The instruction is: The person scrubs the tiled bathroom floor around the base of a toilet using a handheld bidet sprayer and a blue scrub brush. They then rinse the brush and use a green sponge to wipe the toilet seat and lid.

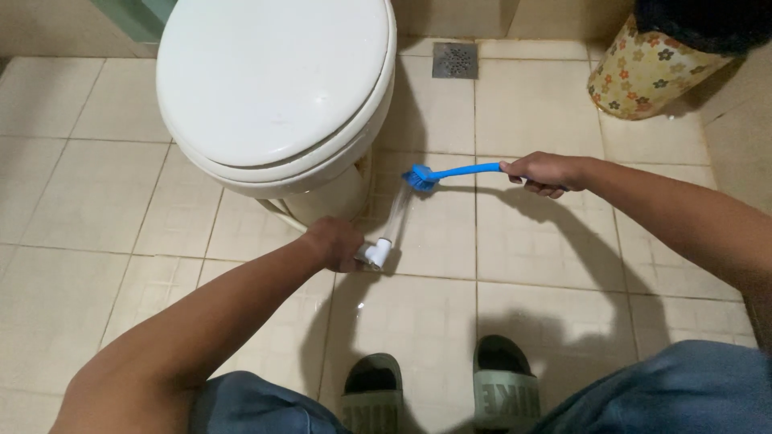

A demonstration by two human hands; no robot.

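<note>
I see the beige tiled floor (547, 265) filling most of the head view, wet and shiny in front of my feet. The white toilet (273, 88) takes up the upper left, its lid down, its base meeting the tiles just left of where the hands work. At the top right stands a round bin with a flower pattern (643, 76), well apart from both hands. Two grey-green slippers (434, 390) show at the bottom edge, toes pointing up the picture.

My right hand (543, 171) comes in from the right, its fingers wrapped tight round the handle of the blue brush (458, 171). The brush's long axis runs nearly level across the picture, tilting only slightly: the handle end sits in my fist on the right, and the bristle head (420, 178) points left toward the toilet base, pressed down on the tiles just beside it.

My left hand (334, 243) is closed round the white spray nozzle (378, 253), lower and left of the brush head. The nozzle points up and a little right, and a thin stream of water (396, 217) runs from it toward the bristles. A small metal floor drain (455, 59) sits at the top, beyond the brush.
</note>
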